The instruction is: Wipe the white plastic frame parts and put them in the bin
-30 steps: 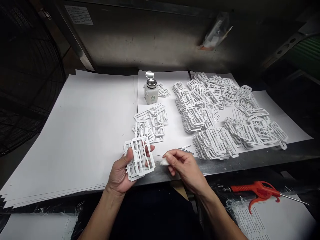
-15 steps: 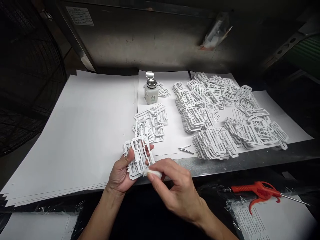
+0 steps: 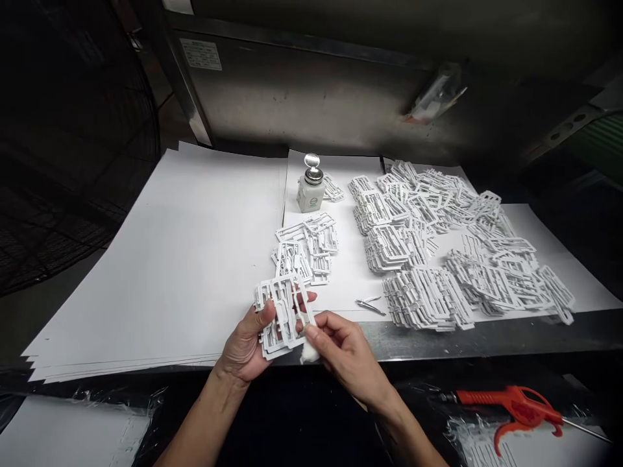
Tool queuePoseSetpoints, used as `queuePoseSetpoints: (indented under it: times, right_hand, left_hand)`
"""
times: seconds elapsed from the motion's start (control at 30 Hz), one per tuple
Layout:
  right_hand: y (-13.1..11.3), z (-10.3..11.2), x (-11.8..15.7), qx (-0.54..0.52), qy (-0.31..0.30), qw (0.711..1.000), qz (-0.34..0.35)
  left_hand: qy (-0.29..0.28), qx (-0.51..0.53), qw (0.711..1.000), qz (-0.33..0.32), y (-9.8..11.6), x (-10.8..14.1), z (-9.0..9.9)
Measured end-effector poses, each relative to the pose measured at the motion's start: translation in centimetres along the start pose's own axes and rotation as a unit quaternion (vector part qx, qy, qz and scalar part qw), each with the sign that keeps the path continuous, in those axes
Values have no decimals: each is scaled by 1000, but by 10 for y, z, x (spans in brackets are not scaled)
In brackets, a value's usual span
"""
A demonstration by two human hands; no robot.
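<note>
Several white plastic frames with slotted openings lie stacked in my left hand, its thumb on top and its fingers underneath. My right hand is closed at their lower right corner, thumb and forefinger touching the edge of the top frame. A crumpled white wad, like cloth or cotton, hangs from beneath these right fingers, partly hidden. More loose white frames lie on the paper just beyond my hands. Metal nippers rest to the right.
A white pump bottle with its metal lid raised stands at the back. Large piles of white frames cover the right side. White paper sheets line the bench. A red air blow gun lies at lower right.
My view has shifted, so the bench appears further right and lower. My right fingers have come up against the frame's corner, and the white wad now hangs below them.
</note>
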State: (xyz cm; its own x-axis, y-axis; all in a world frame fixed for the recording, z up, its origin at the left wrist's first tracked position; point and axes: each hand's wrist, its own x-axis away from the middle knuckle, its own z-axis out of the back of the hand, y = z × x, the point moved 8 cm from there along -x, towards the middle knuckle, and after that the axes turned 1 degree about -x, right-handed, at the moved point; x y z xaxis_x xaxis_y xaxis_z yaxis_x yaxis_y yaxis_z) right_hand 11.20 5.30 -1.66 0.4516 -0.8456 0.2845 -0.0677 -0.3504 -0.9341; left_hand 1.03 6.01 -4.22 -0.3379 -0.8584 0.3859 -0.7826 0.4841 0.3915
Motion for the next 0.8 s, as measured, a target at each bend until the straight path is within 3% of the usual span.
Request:
queuePoseSetpoints:
  times: [0.1, 0.2, 0.4, 0.5, 0.6, 0.63, 0.7, 0.8]
  right_hand:
    - [6, -9, -1, -72, -36, 996, -22]
    - [11, -18, -2, -64, -59, 996, -30]
    - [22, -26, -4, -51, -56, 994, -79]
    - [23, -43, 4, -9, -138, 984, -111]
    - [16, -55, 6, 87, -182, 976, -81]
    - [15, -57, 3, 129, -177, 974, -64]
    - [15, -67, -5, 233, -165, 958, -27]
    - [17, -105, -14, 381, -177, 904, 84]
  left_hand:
    - [-10, -15, 1000, -1, -1, 2, 0]
    - [-15, -50, 998, -32, 4, 7, -2]
    - [37, -86, 994, -59, 8, 18, 0]
    - [3, -64, 996, -64, 7, 26, -6]
    - [-28, -50, 995, -79, 11, 42, -7]
    - [-5, -50, 993, -104, 16, 49, -2]
    - [93, -65, 975, -193, 29, 71, 18]
    - [280, -136, 895, -320, 42, 119, 51]
